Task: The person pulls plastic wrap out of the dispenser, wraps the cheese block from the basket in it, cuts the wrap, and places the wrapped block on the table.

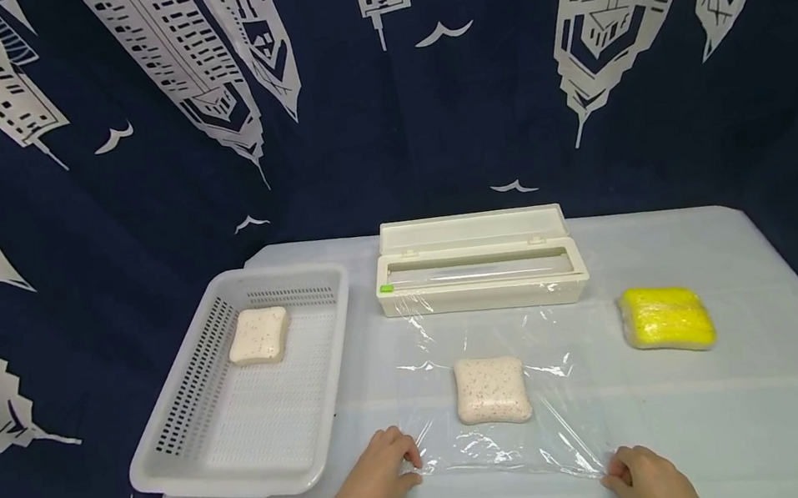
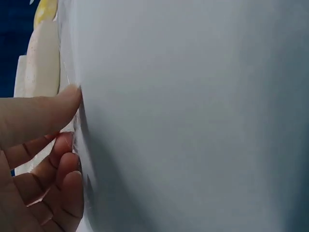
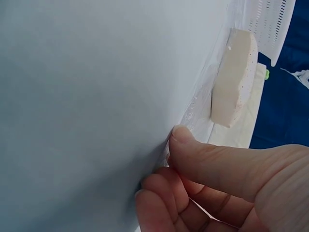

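A sheet of clear cling film stretches toward me over the table from a cream dispenser box with its lid raised. On the film lies a speckled cream block, pillow-shaped like a soap bar or sponge. My left hand pinches the film's near left corner between thumb and fingers, as the left wrist view also shows. At the near right corner, my right hand pinches the film's edge, thumb against fingers. The block sits between the hands, touched by neither.
Left of the film stands a white perforated basket with a similar speckled block in it. A yellow block, shiny as if wrapped in film, lies at the right on the white-covered table. Behind hangs a dark blue patterned curtain.
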Demonstrator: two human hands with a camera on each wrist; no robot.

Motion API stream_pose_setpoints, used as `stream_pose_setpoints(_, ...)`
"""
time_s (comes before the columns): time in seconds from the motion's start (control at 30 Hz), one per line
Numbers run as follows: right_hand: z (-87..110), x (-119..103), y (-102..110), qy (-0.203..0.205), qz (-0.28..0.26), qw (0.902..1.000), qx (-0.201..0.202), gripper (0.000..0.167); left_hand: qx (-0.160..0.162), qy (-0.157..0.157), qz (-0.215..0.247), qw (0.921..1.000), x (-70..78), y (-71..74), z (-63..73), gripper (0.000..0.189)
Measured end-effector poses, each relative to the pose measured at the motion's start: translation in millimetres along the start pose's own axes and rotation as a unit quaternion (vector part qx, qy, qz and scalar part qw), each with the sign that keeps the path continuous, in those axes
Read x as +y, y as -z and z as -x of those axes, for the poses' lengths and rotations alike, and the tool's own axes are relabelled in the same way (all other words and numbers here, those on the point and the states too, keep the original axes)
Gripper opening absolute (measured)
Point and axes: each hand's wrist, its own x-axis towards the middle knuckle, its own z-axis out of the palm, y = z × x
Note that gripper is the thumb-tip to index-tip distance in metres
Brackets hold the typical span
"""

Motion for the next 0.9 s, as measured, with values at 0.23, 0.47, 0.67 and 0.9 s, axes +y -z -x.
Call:
stream_pose_setpoints(0.23, -0.9, 2.5, -2.0, -0.008, -0.003, 1.0000, -0.003, 0.019, 0.032, -0.013, 0.010, 0.9994, -3.2, -1.7, 1.7, 0.019)
stream_pose_setpoints(0.47, 2.7, 0.0, 3.0, -0.020, -0.005, 0.9997, 0.012, 0.017, 0.077, -0.031, 0.007, 0.9966, -2.9, -0.5, 5.6, 0.017)
stream_pose_setpoints(0.67, 8.7, -5.3, 5.1, 0.031, -0.004, 0.9875, 0.154, 0.017, 0.194, -0.073, 0.004, 0.9782, -2.1, -5.2, 5.2, 0.018)
stream_pose_setpoints(0.9, 3.7, -9.3, 3.2, 0.098, -0.004, 0.9522, 0.289, 0.024, 0.251, -0.046, 0.027, 0.9666, 0.0, -4.1, -2.0, 0.015)
